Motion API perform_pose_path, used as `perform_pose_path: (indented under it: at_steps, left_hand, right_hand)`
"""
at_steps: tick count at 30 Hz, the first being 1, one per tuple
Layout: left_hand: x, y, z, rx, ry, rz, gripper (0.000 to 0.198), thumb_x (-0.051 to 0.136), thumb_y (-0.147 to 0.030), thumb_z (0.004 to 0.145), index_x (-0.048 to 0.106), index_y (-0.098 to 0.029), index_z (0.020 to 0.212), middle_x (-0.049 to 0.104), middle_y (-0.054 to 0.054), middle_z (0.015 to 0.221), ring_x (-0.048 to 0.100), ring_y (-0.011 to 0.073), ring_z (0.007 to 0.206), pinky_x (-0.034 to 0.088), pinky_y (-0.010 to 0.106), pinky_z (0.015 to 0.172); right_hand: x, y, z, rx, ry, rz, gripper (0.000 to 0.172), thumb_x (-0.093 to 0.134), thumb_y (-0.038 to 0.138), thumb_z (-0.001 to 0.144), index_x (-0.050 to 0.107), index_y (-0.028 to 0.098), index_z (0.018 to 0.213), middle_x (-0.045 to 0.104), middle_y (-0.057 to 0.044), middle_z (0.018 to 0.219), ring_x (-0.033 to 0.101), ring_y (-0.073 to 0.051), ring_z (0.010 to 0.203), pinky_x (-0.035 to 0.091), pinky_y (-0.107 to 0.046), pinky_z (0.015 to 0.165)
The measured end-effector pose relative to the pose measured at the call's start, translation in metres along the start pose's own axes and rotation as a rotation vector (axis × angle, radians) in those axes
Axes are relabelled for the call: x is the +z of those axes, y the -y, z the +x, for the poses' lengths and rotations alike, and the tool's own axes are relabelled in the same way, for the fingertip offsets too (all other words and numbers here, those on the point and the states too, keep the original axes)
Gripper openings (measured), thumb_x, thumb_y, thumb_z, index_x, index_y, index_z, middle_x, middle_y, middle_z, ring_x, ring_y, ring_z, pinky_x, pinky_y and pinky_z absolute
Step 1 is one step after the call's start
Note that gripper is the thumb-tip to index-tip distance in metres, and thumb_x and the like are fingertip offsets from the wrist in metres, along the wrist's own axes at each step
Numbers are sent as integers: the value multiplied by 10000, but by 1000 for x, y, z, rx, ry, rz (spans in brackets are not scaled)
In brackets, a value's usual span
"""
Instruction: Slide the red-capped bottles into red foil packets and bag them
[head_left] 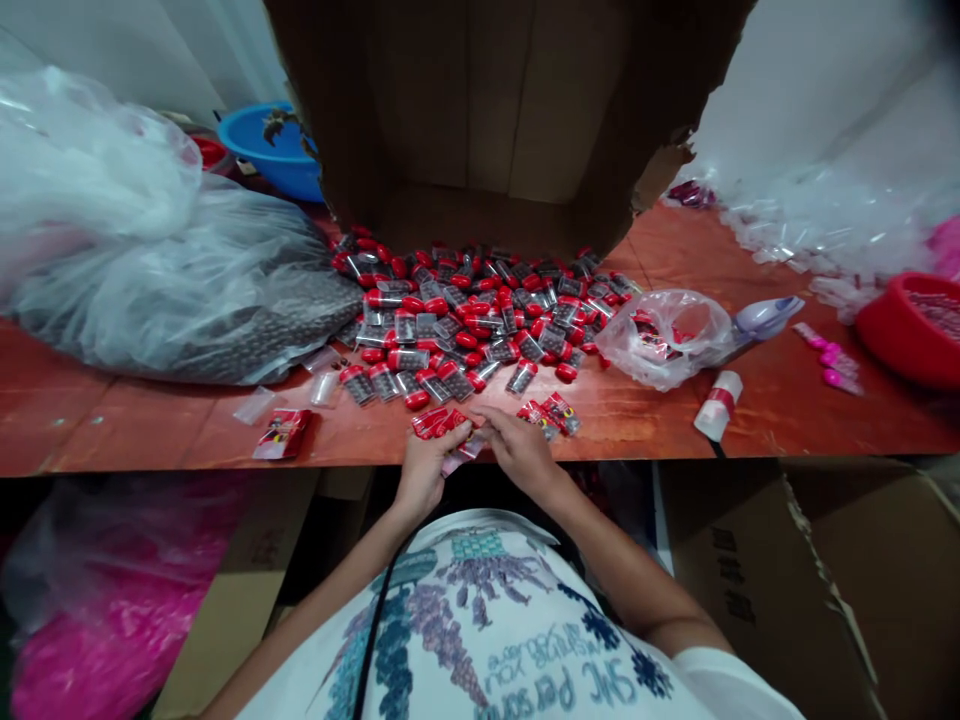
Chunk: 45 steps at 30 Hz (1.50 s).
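Observation:
My left hand (424,468) is closed on red printed labels (437,422) at the table's front edge. My right hand (521,452) has its fingertips pinched together at the right side of these labels, close to my left thumb. Just beyond both hands spreads a heap of small clear bottles (409,360) with red caps and dark beads inside. A few more red labels (559,412) lie to the right of my right hand. Farther left rests a red printed stack (281,433), with small clear empty tubes (324,388) near it.
An open cardboard box (480,110) lies on its side behind the heap. A big plastic bag of dark beads (225,290) fills the left. On the right are a small plastic bag (667,335), a white roll (718,405) and a red basin (911,335). A blue basin (277,150) stands behind.

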<state>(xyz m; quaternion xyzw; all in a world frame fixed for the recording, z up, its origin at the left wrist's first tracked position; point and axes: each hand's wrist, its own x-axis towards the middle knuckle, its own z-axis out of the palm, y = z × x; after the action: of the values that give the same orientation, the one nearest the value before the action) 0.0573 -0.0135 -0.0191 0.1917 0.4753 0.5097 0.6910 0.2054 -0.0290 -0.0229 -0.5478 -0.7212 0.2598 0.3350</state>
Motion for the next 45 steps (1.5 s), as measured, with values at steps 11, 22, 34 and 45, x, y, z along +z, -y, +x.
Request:
perform_pose_path:
  at_steps: [11, 22, 34, 45]
  left_hand:
    - [-1, -15, 7, -107, -169, -243, 105, 714, -57, 680, 650, -108, 746, 674, 29, 654, 622, 109, 531, 536, 213, 542]
    - [-8, -23, 15, -142, -173, -372, 68, 644, -55, 754, 644, -121, 736, 683, 32, 691, 631, 103, 569, 541, 206, 596]
    - [-8, -15, 16, -59, -159, -314, 158, 730, -93, 673, 663, -120, 813, 710, 44, 745, 664, 144, 620, 562, 259, 642]
    - [-7, -15, 17, -60, -171, -307, 152, 746, -135, 678, 669, -126, 809, 703, 32, 708, 661, 137, 610, 547, 237, 624]
  right_hand:
    - [-20, -32, 58, 368, -103, -618, 442, 556, 402, 862, 552, 110, 1192, 602, -241, 1020, 590, -335, 939, 441, -413, 765]
    - [-2, 25, 5, 104, -117, 230, 460, 568, 225, 817, 488, 281, 1266, 578, -37, 1018, 585, -171, 841, 498, -299, 765]
    - [5, 31, -7, 127, -85, 251, 478, 562, 162, 788, 532, 295, 1246, 561, -27, 1028, 578, -166, 860, 481, -306, 814]
    - [4, 32, -8, 136, -103, 255, 469, 577, 183, 785, 543, 301, 1238, 548, -24, 967, 569, -169, 841, 491, -307, 792]
